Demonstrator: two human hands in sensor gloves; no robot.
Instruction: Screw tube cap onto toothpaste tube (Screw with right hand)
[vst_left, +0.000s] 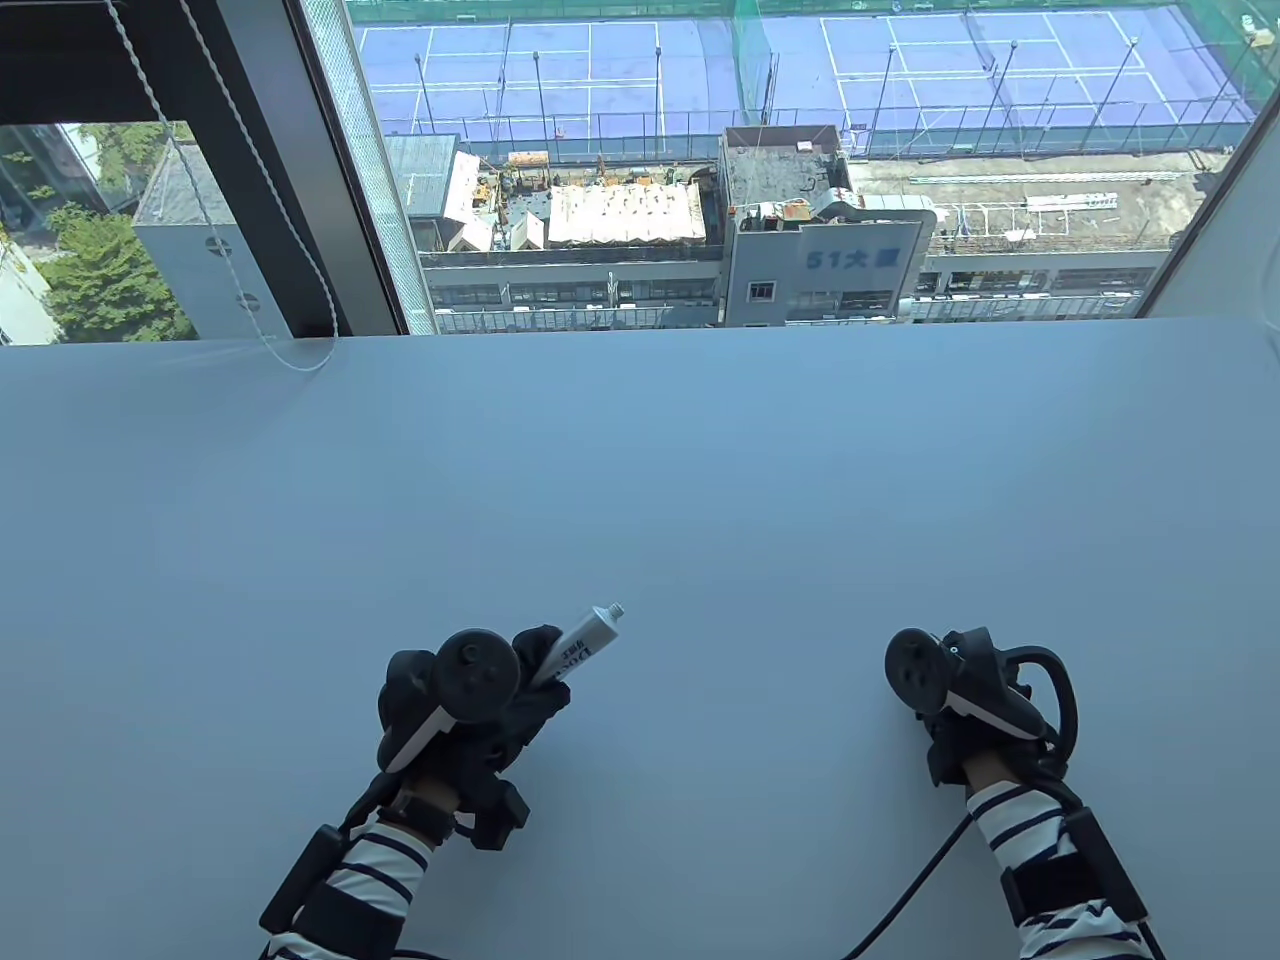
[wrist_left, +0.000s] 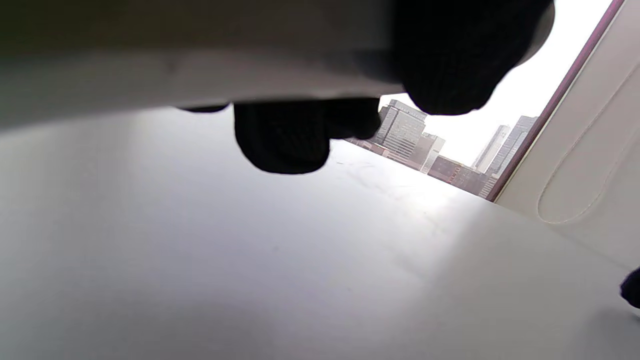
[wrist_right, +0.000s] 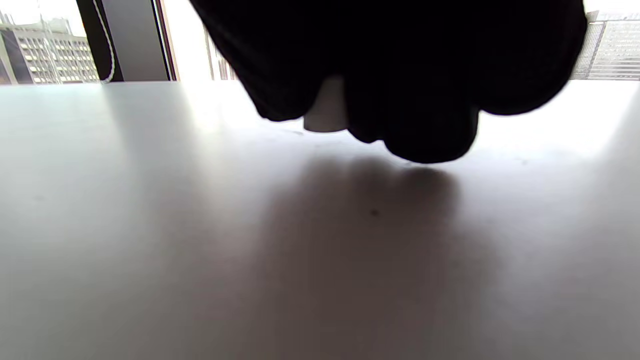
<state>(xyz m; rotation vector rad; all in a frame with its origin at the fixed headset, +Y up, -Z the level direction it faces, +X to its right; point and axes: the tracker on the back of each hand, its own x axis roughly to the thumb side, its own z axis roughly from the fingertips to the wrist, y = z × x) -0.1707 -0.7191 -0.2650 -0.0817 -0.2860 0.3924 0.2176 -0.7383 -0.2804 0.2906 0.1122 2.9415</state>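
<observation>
My left hand (vst_left: 470, 705) grips toothpaste tube (vst_left: 580, 645), bare threaded nozzle angled up-right. My right hand (vst_left: 960, 700), well apart, fingers (wrist_right: 415, 115) bunched around white cap (wrist_right: 326, 111) just above pale table (vst_left: 700, 480). Window (vst_left: 760, 150) beyond far edge: rooftops, blue courts.

Both black-gloved hands come in low from the near edge, each with a round black tracker strapped to its back and a navy-and-white striped sleeve at the wrist. The left hand (vst_left: 500, 700) is curled closed around the body of a white toothpaste tube (vst_left: 585, 640), thumb side up. The right hand (vst_left: 950, 710) is well apart from it, knuckles up, fingers (wrist_right: 425, 125) bunched downward around a small white cap (wrist_right: 327, 112).
</observation>
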